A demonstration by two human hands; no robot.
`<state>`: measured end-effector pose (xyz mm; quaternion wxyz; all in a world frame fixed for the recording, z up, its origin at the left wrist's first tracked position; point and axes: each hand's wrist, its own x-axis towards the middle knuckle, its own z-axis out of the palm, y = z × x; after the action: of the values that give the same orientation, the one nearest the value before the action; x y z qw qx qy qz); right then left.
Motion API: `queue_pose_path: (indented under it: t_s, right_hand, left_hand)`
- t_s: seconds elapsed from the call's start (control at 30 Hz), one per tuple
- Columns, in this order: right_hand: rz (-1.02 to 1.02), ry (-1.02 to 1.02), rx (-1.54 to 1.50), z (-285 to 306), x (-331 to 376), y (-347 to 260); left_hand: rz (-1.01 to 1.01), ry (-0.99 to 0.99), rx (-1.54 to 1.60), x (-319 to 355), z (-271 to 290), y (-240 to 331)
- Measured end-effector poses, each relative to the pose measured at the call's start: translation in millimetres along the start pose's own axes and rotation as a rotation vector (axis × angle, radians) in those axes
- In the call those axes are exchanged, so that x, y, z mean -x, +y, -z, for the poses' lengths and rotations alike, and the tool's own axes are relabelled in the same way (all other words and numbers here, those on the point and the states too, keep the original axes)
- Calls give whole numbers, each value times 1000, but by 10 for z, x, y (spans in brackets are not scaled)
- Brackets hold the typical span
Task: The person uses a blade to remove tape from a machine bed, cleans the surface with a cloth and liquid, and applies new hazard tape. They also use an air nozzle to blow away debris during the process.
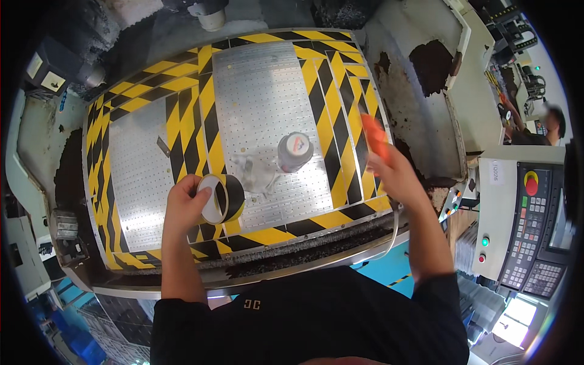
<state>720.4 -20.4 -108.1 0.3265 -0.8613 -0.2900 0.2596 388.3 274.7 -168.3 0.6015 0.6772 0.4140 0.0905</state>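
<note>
My left hand (182, 205) is closed on a roll of yellow-and-black striped tape (235, 198), thumb at its white core, above the near edge of the perforated metal plate (255, 79). Over the plate's right side, my right hand (394, 175) grips an orange tool (376, 137). Motion blurs this tool, so its kind does not show. Striped tape strips (207, 115) border the plate and cross it. Between my hands stand a grey bottle with a white cap (295, 152) and, beside it, a crumpled whitish cloth (258, 174). A small flat dark piece (163, 146) lies on the left panel.
A machine spindle (210, 18) hangs at the far edge, and a lamp (52, 70) sits at the far left. Dark metal chips (292, 258) fill the near trough. At right stands a control panel (529, 225); beyond it another person (550, 125) is at work.
</note>
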Motion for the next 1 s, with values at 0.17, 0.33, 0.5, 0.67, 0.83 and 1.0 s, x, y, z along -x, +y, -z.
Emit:
queue_pose_path:
  t_s: [0.17, 0.33, 0.5, 0.67, 0.83, 1.0]
  right_hand:
    - [-98, -72, 215, -259, -1014, -441]
    - [65, -201, 460, -702, -1147, -1031]
    - [230, -332, 562, -914, -1317, -1391]
    - [220, -263, 551, -810, -1368, -1238]
    - [2, -63, 548, -404, -1375, -561]
    - [-72, -29, -84, -57, -498, -185]
  left_hand:
    - [5, -16, 47, 54, 41, 61]
    - [-4, 35, 38, 61, 87, 28]
    - [-18, 17, -11, 43, 126, 14]
    - [-21, 38, 5, 70, 124, -1]
    - [-21, 31, -36, 80, 101, 102]
    - [-1, 43, -29, 84, 136, 28]
